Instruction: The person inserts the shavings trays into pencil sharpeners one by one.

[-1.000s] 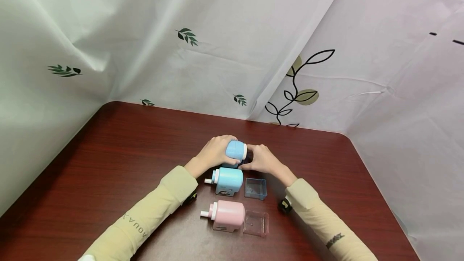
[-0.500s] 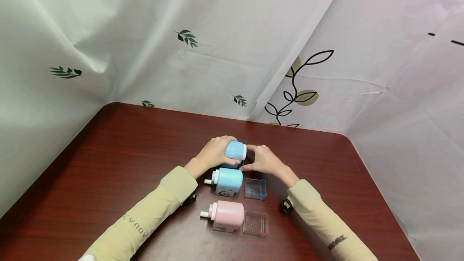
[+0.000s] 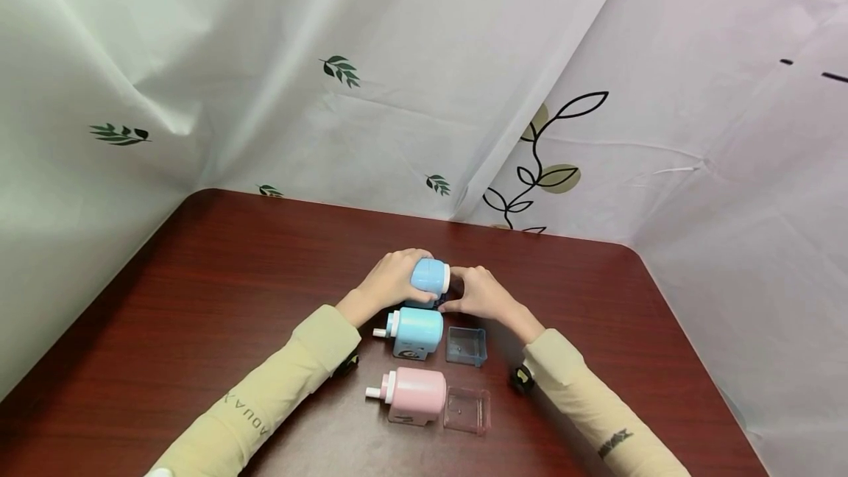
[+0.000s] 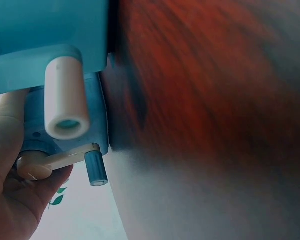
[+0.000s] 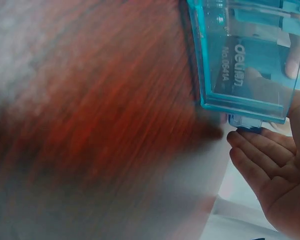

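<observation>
My left hand (image 3: 395,276) grips a blue pencil sharpener (image 3: 429,275) at the far end of a row, fingers over its body; its crank handle (image 4: 72,157) shows in the left wrist view. At the sharpener's right side, the thumb and fingers of my right hand (image 3: 481,291) are around its clear shavings drawer (image 5: 244,121), mostly hidden. Nearer me lies a light blue sharpener (image 3: 420,327), with its clear blue drawer (image 3: 467,345) out on the table to its right. Nearest is a pink sharpener (image 3: 419,391) beside a clear pink drawer (image 3: 467,409).
The sharpeners rest on a dark red wooden table (image 3: 278,263). A white leaf-patterned sheet (image 3: 371,138) hangs behind its back edge and along its sides. The light blue sharpener sits close to my left wrist.
Both hands stay almost still on the far blue sharpener. The right fingers shift very slightly at its side. The other sharpeners and drawers have not moved.
</observation>
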The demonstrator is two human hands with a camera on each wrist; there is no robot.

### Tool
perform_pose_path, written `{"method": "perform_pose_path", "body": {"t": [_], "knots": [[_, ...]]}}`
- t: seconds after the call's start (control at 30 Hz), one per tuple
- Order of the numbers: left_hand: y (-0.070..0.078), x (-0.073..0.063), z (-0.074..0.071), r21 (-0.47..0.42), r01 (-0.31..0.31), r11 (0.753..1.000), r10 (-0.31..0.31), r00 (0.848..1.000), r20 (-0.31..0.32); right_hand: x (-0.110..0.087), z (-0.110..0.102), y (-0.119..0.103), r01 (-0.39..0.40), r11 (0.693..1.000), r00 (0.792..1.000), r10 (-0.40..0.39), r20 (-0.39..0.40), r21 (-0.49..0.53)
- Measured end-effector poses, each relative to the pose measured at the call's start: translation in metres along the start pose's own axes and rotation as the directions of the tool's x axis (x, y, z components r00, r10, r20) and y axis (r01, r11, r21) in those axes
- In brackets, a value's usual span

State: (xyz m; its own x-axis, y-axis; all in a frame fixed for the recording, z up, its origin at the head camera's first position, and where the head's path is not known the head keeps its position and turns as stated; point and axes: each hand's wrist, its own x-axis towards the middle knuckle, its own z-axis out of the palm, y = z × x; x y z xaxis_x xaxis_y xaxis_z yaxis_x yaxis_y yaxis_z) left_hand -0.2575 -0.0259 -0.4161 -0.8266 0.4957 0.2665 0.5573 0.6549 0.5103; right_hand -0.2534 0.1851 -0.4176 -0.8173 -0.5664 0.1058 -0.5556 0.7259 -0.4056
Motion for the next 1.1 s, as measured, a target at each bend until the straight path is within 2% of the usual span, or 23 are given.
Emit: {"method": "perform_pose_path", "body": {"t": [0.43,1.1], "knots": [[-0.0014,0.0003,0.0007,0.011,-0.004,1.0,0.004,1.0,-0.001,0.0025,0.0007,-0.0037,0.014,0.999,1.0,-0.014,0.001,0.032],[-0.0004,0.0003,0.0005,0.014,-0.007,1.0,0.007,1.0,-0.003,0.0049,0.0019,-0.002,-0.034,0.995,0.999,0.033,0.018,0.093]]}}
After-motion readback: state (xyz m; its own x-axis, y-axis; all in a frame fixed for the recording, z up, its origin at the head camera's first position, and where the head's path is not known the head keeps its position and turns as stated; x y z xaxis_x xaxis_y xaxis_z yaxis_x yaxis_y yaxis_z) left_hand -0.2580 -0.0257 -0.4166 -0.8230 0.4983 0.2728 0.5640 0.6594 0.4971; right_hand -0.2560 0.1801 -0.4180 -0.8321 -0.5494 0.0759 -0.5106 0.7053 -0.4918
